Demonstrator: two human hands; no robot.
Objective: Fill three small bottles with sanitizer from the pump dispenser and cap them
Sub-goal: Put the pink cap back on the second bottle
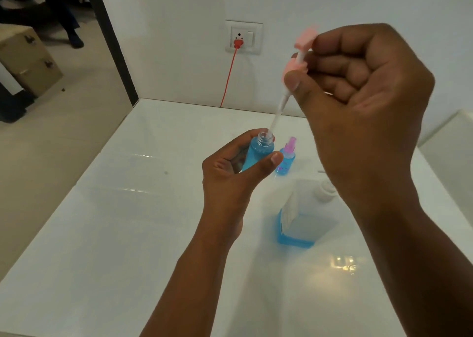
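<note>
While the left hand (230,165) gripped an uncapped small bottle (258,152) of blue sanitizer, fingers and thumb curled round its body, the right hand (363,101) held a pink pump cap (302,52) up at about one o'clock from it. That hand pinched the cap between thumb and curled fingers, well above the table (128,234). From the cap a clear dip tube (276,116) slanted down toward seven o'clock, its tip just at the bottle's open mouth; whether it had entered the neck I could not tell. The two hands were apart, joined only by that tube.

Just beside the held bottle, at three o'clock from it, a second small bottle (286,161) stood on the table, blue inside and already wearing a pink cap. Nearer me, at five o'clock from the left hand and under the right wrist, stood the big dispenser (299,224), a low layer of blue at its bottom. On the far wall a red plug (238,43) sat in a socket (244,37).
</note>
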